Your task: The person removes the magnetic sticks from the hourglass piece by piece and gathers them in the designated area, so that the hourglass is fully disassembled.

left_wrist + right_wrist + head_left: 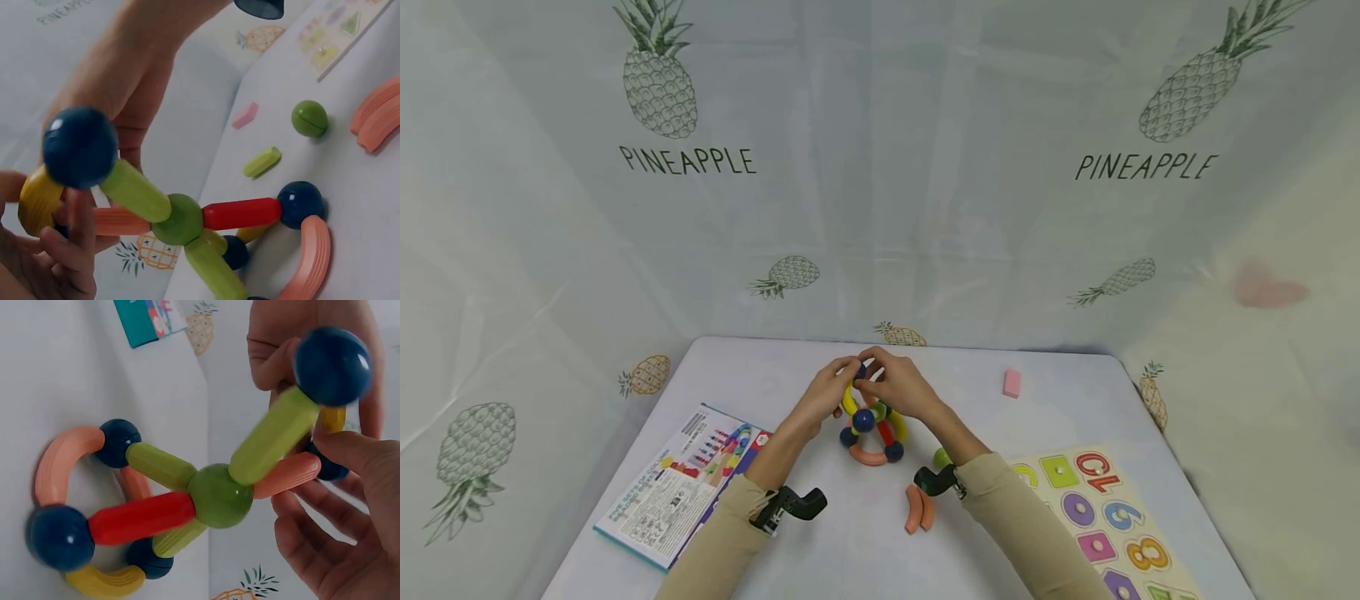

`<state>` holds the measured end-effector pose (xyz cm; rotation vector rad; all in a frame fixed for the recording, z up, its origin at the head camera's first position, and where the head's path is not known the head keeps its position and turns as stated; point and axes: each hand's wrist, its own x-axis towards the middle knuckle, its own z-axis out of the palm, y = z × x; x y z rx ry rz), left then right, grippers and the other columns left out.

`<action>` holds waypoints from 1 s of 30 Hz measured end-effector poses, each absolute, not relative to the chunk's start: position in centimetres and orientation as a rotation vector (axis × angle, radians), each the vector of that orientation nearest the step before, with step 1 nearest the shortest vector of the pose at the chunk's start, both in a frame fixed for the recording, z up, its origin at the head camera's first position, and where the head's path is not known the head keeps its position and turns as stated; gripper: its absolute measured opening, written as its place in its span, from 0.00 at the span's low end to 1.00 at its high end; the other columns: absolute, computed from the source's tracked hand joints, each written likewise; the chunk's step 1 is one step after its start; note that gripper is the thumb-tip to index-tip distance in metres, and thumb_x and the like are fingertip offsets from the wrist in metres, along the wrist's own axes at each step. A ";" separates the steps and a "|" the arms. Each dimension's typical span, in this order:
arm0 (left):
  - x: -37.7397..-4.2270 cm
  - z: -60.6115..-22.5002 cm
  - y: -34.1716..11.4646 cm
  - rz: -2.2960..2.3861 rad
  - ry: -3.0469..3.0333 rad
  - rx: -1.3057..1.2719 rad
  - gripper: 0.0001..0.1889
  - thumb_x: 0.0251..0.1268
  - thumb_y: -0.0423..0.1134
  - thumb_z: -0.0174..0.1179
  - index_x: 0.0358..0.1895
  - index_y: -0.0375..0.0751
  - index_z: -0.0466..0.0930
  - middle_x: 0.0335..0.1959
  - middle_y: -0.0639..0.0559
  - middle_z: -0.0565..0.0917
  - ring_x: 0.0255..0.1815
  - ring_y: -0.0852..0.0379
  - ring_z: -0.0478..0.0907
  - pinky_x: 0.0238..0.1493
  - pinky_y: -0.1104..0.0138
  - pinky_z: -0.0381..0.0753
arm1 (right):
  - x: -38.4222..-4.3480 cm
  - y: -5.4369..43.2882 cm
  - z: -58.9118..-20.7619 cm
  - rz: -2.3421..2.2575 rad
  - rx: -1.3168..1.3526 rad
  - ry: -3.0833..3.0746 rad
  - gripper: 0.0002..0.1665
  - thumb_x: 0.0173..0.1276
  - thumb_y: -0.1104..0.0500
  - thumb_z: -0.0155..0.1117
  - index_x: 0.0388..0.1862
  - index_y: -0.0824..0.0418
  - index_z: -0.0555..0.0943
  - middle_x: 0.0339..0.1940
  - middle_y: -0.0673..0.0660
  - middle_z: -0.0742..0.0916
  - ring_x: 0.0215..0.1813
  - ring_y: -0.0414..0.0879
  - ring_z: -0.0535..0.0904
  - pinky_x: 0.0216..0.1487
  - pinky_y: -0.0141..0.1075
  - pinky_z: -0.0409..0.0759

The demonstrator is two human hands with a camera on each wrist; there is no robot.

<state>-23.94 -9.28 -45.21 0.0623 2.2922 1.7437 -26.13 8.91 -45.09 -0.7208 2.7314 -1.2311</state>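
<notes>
A toy structure of balls and rods stands on the table, with a green ball [220,495] at its middle and a ring of blue balls and curved rods [868,458] as its base. At its top, my left hand [826,393] pinches a yellow curved rod [39,203] beside a front blue ball [80,147]. My right hand [898,385] grips a rear blue ball [330,466] between thumb and fingers, at the end of a peach rod [289,475]. A light green rod [275,434] joins the front blue ball to the green ball.
Two peach curved rods [920,509] and a loose green ball [309,119] lie right of the structure, near a short light green rod [262,162]. Farther back is a pink block [1012,383]. A printed booklet [681,492] lies left, a number puzzle board [1105,508] right.
</notes>
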 end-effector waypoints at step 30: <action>-24.3 -45.8 -8.8 1.782 2.325 0.134 0.18 0.80 0.44 0.52 0.57 0.32 0.80 0.54 0.40 0.84 0.53 0.46 0.85 0.54 0.54 0.82 | -26.9 9.9 -45.5 -1.307 -0.601 2.788 0.25 0.71 0.52 0.68 0.66 0.52 0.79 0.34 0.49 0.88 0.35 0.42 0.83 0.37 0.37 0.82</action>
